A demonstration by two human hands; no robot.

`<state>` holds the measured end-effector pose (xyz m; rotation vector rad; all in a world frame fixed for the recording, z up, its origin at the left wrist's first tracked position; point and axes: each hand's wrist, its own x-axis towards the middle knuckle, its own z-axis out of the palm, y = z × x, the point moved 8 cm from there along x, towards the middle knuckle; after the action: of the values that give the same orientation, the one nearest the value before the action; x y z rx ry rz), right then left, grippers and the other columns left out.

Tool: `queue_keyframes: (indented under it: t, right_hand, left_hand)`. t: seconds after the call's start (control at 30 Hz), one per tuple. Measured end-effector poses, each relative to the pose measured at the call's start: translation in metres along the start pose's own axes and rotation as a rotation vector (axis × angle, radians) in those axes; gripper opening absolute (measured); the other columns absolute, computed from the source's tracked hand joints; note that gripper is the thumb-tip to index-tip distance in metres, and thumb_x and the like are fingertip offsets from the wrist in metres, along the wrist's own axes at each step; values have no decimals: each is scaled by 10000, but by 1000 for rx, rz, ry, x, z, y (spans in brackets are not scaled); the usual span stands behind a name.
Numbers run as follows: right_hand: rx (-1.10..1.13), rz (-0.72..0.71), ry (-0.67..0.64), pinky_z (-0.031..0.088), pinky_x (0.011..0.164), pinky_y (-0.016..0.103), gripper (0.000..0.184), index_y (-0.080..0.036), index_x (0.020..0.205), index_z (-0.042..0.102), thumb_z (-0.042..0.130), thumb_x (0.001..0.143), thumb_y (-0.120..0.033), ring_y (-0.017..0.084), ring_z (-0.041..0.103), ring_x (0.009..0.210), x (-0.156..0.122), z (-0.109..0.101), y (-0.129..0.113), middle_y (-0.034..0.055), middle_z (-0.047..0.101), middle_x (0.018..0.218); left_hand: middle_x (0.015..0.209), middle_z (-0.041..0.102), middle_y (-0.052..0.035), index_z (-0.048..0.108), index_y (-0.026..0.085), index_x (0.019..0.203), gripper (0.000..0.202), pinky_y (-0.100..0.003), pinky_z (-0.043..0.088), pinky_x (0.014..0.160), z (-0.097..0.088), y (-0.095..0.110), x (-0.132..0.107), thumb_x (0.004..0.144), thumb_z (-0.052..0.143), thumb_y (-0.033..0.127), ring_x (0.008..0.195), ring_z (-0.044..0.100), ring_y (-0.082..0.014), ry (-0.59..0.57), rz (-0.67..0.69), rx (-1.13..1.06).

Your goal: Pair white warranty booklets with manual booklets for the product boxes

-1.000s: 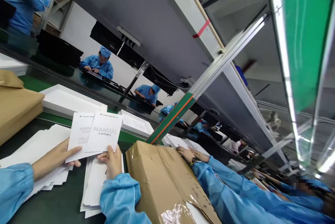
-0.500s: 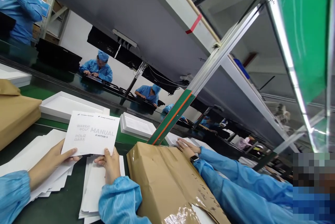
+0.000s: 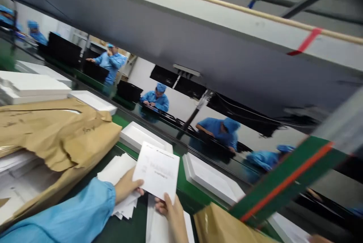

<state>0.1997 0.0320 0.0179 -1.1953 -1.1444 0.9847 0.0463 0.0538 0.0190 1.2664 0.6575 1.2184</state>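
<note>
A white printed manual [image 3: 159, 167] is held up between both hands, its lettering blurred. My left hand [image 3: 127, 185] pinches the lower left corner, thumb on the front. My right hand [image 3: 172, 211] grips the bottom edge, thumb also on the front. Whether a second leaflet lies behind the manual I cannot tell. Under my left wrist is a fanned pile of white papers [image 3: 117, 169]. Another stack of white booklets [image 3: 153, 222] lies beneath my right hand, which partly covers it.
Left is a torn brown paper package [image 3: 93, 133] with white papers inside; another brown package [image 3: 224, 226] is at lower right. White box trays [image 3: 212, 180] line the green bench. A green post with an orange stripe [image 3: 286, 180] slants at right. Blue-clad people [image 3: 155, 101] work beyond.
The view has swung left, bringing the torn package into sight. The warranty leaflet and manual, side by side and overlapping before, now show as one squared-up piece in both hands.
</note>
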Motion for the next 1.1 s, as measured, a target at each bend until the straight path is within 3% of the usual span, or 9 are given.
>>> queue_keyframes:
  t: [0.3, 0.5, 0.6, 0.73, 0.9, 1.0, 1.1]
  right_hand:
    - [-25, 8, 53, 395, 366, 213, 456, -145, 719, 503, 577, 498, -537, 130, 502, 393, 6, -3, 8, 41, 588, 481]
    - [-39, 9, -63, 412, 420, 230, 387, -159, 737, 487, 567, 559, -493, 126, 515, 436, -1, 4, -3, 27, 591, 528]
    - [-37, -14, -8, 382, 374, 225, 372, -172, 778, 465, 541, 591, -485, 120, 489, 397, -3, -2, -7, 15, 592, 523]
    - [2, -27, 116, 389, 372, 248, 430, -202, 908, 426, 511, 605, -495, 140, 494, 402, -1, -13, -3, 10, 605, 540]
    - [5, -48, 212, 364, 326, 244, 502, -211, 889, 433, 496, 545, -571, 146, 482, 361, 9, -23, 13, 7, 594, 492]
    - [28, -41, 231, 334, 286, 243, 538, -215, 887, 434, 494, 514, -598, 153, 477, 329, 16, -26, 23, 5, 577, 453]
    - [41, -36, 229, 317, 264, 247, 573, -229, 913, 424, 496, 492, -611, 159, 471, 310, 20, -26, 27, 1, 570, 431]
  left_hand:
    - [806, 569, -41, 381, 151, 1051, 397, -204, 381, 479, -2, 6, -1, 664, 458, 199, 490, 530, -81, 2, 40, 10]
    - [537, 578, 10, 327, 172, 1078, 369, -178, 344, 385, -2, -10, -2, 719, 368, 248, 396, 521, -97, 23, -17, 147]
    - [473, 556, 28, 349, 168, 1029, 312, -182, 339, 360, -15, -9, 4, 731, 344, 259, 356, 494, -102, 105, -7, 233]
    - [495, 534, 44, 350, 140, 947, 217, -188, 377, 435, -51, 9, 31, 749, 343, 230, 378, 474, -73, 290, 7, 317]
    - [451, 467, 69, 427, 117, 879, 148, -166, 327, 383, -78, 19, 91, 757, 377, 185, 345, 406, -44, 265, -155, 377]
    - [578, 515, 26, 485, 100, 823, 186, -180, 377, 424, -87, 16, 118, 770, 398, 255, 440, 457, -45, 283, -258, 372]
    - [756, 533, -12, 479, 112, 899, 256, -223, 433, 515, -95, 13, 131, 778, 378, 313, 577, 506, -66, 375, -295, 356]
